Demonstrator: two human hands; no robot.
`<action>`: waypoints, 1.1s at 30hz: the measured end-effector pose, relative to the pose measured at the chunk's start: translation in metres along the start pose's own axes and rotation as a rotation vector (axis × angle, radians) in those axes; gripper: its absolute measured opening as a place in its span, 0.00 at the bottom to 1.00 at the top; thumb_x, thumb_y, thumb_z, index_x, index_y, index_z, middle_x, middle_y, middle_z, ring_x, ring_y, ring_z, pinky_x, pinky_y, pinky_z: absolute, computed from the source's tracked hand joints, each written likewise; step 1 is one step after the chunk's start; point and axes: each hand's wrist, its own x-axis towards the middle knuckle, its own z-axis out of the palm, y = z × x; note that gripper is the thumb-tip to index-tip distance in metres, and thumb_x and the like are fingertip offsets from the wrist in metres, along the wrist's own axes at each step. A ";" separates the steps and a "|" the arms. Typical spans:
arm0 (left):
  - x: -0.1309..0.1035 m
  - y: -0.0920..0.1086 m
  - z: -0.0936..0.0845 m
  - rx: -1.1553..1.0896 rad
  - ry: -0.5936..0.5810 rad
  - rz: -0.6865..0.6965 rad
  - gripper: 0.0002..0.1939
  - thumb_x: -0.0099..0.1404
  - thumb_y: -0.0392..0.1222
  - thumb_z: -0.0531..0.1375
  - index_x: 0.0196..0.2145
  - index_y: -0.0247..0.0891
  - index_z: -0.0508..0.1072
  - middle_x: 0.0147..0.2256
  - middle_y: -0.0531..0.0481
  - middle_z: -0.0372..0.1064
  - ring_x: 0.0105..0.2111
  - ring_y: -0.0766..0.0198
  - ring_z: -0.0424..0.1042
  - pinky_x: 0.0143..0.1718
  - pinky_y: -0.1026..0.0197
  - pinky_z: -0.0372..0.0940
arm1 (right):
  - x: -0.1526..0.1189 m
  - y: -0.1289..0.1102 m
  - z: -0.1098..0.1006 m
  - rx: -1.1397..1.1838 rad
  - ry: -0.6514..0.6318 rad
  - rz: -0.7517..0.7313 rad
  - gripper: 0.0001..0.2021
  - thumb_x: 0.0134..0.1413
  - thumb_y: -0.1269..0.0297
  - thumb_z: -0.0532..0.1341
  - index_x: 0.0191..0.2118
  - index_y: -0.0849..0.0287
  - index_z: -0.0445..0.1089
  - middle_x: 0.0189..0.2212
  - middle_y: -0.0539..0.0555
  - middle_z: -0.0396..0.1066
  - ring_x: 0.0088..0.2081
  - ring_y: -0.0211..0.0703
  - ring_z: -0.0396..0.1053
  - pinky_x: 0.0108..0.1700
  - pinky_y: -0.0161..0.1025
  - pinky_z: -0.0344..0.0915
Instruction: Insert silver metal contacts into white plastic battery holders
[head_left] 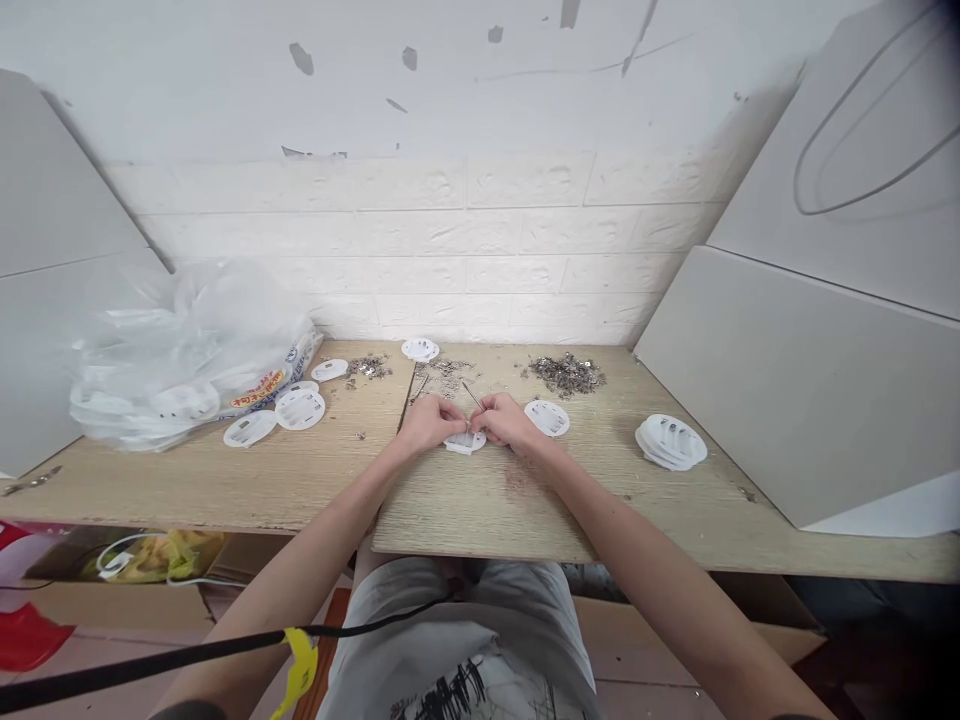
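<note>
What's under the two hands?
A round white plastic piece: its near edge shows. The left hand and right hand cover parts of its far side, so what's on it there can't be seen. Its underside is hidden too.

1 head camera looks forward-down over the table (472,510).

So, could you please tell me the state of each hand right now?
Left hand: at the white disc; whether it grips anything cannot be told.
Right hand: closed, holding a slim tool.
</note>
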 end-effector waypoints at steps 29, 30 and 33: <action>-0.006 0.001 0.002 0.173 0.013 0.179 0.07 0.52 0.41 0.60 0.27 0.35 0.73 0.23 0.52 0.66 0.24 0.66 0.63 0.25 0.64 0.55 | -0.010 -0.014 -0.008 -0.078 -0.100 0.027 0.06 0.37 0.73 0.59 0.26 0.59 0.61 0.09 0.41 0.54 0.14 0.30 0.51 0.17 0.29 0.45; -0.006 0.001 0.002 0.120 0.013 0.165 0.07 0.52 0.41 0.60 0.27 0.35 0.73 0.22 0.53 0.66 0.22 0.67 0.62 0.24 0.65 0.55 | -0.010 -0.014 -0.009 -0.071 -0.095 0.011 0.06 0.38 0.73 0.60 0.27 0.59 0.62 0.09 0.41 0.55 0.14 0.30 0.51 0.17 0.28 0.45; -0.005 0.003 0.001 -0.076 -0.006 0.075 0.07 0.53 0.41 0.60 0.28 0.34 0.73 0.20 0.53 0.65 0.19 0.69 0.62 0.20 0.66 0.55 | -0.009 -0.014 -0.011 -0.033 -0.089 -0.037 0.07 0.40 0.73 0.60 0.28 0.59 0.62 0.12 0.40 0.55 0.15 0.29 0.52 0.18 0.28 0.47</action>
